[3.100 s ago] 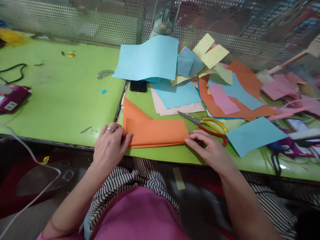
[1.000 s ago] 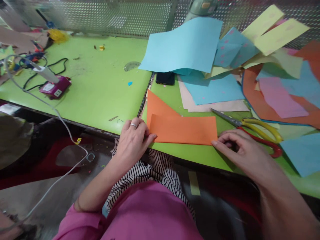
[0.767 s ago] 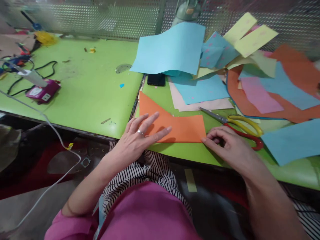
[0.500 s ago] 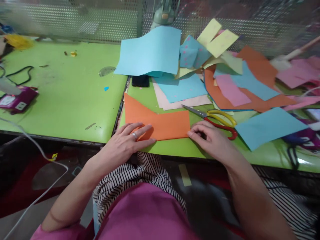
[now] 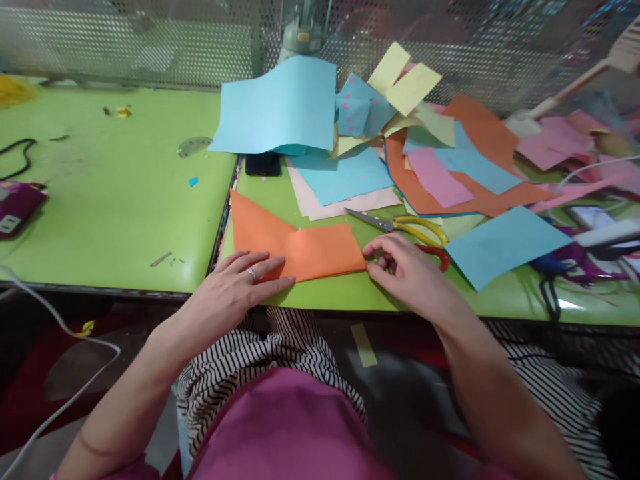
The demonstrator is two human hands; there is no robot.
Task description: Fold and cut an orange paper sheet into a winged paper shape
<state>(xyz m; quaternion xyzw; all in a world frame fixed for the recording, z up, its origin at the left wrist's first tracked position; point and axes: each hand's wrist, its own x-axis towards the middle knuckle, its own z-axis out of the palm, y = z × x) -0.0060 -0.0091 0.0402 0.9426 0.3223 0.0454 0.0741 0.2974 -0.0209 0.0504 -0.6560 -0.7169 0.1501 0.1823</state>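
A folded sheet of orange paper (image 5: 320, 250) lies at the front edge of the green table, with a pointed flap sticking up at its left. My left hand (image 5: 247, 277) rests on its lower left part, fingers stretched out and a ring on one of them. At the paper's right end, my right hand (image 5: 405, 270) pinches the edge between thumb and fingertips. Just beyond that hand lie scissors (image 5: 387, 224) with one yellow and one red handle; the hand partly hides the red one.
Behind the orange paper, loose blue sheets (image 5: 280, 110), yellow strips (image 5: 414, 90) and pink pieces (image 5: 440, 177) are heaped. A black phone (image 5: 263, 165) sits partly under a blue sheet. A white cable (image 5: 75, 397) hangs at the left. Perforated metal (image 5: 150, 47) borders the table's back.
The whole view has shifted a little to the right. The right part of the orange paper now bulges slightly near its right end. Both hands keep their places on the paper.
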